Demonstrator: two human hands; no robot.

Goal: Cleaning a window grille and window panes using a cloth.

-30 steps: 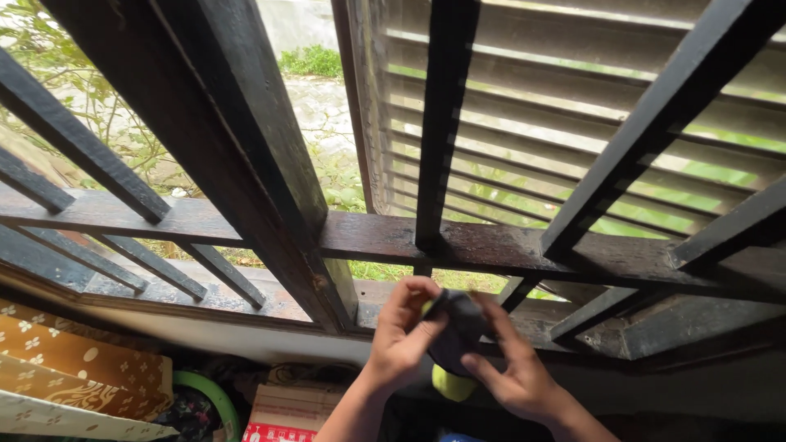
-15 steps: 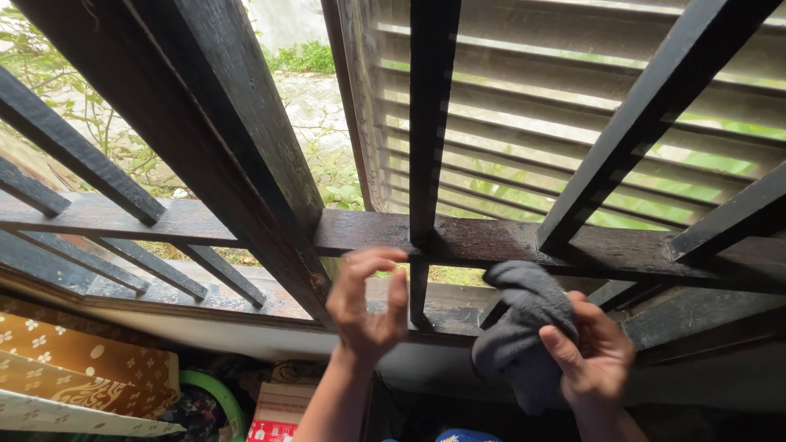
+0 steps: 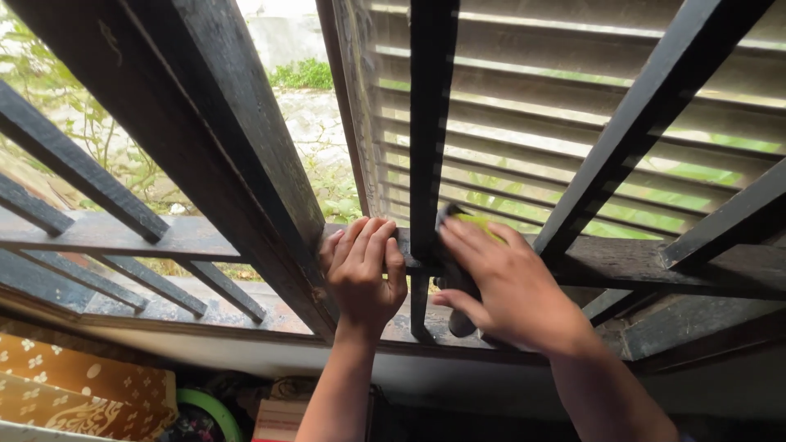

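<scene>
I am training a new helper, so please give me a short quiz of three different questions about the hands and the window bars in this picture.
1. True or false: the left hand grips the horizontal rail.
2. Which hand presses the cloth on the rail? A. left B. right C. both
3. Fill in: the two hands sit on either side of a ______ bar.

Key:
1. True; its fingers curl over the rail.
2. B; the right hand covers the dark cloth, with something yellow-green showing at its fingertips.
3. Vertical.
</scene>
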